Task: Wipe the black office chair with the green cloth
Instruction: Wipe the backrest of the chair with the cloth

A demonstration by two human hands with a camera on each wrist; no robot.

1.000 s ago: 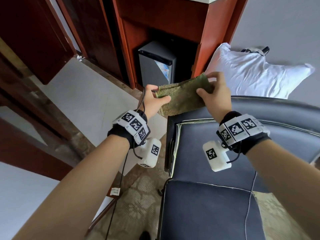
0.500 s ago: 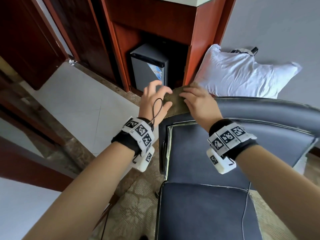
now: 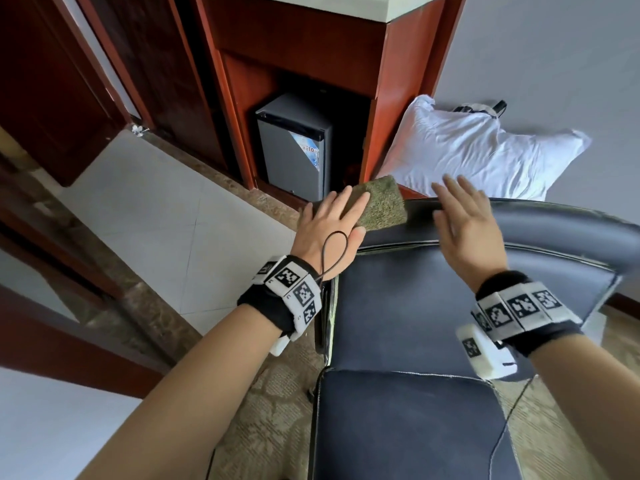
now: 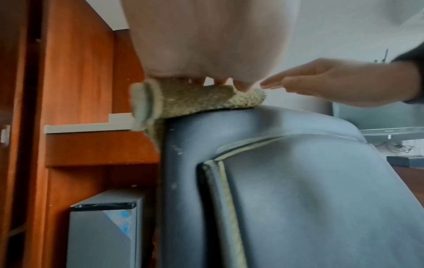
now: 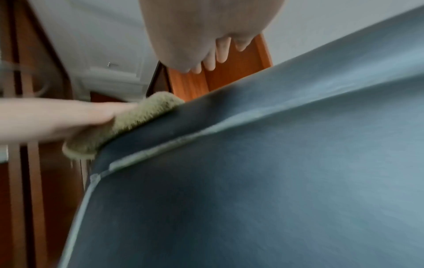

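Head view: folded green terry cloth (image 3: 379,201) on black leather office chair (image 3: 415,306) top corner, left hand (image 3: 330,225) flat on it; right hand (image 3: 465,223) spread, empty, beside cloth.

Even, soft daylight in head view; no hard shadows. Wide-angle bending at edges. Right hand (image 3: 464,223) motion-blurred. Pale sheen on black office chair (image 4: 309,190) in both wrist views. Right wrist view smeared throughout; left hand (image 5: 57,119) streaked at left edge.

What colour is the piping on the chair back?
Pale, yellowish cream piping against the dark chair; clearest in the left wrist view.
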